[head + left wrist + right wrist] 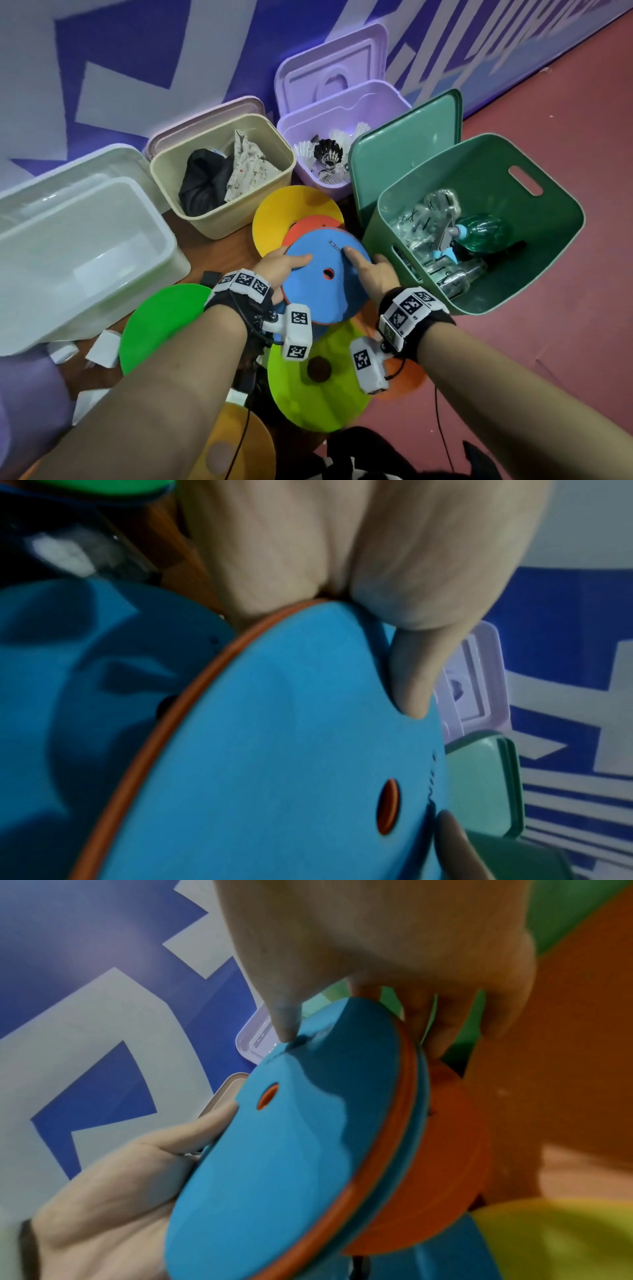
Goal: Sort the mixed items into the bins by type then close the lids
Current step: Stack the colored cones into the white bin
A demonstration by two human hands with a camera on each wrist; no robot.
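Both hands grasp a small stack of flat discs topped by a blue disc [325, 274]: the left hand [279, 270] holds its rim at nine o'clock with the thumb laid on top, and the right hand [371, 274] holds the rim at three o'clock, thumb pressing the top face. The wrist views show an orange disc [405, 1110] sandwiched directly under the blue one. The stack sits at the middle of the scene, above a brown wooden surface [205, 246] scattered with more discs: a yellow disc [291, 212] at twelve o'clock, a green disc [161, 325] at eight o'clock, a lime disc [318, 377] at six o'clock. Around them stand open bins: a white bin [113, 291] at nine o'clock, a beige bin [274, 195] holding cloth at eleven o'clock, a lilac bin [301, 126] with shuttlecocks at twelve o'clock, and a green bin [548, 274] of plastic bottles at three o'clock. A blue-and-white patterned wall [137, 51] runs behind them; the red floor [565, 377] spreads to the right.
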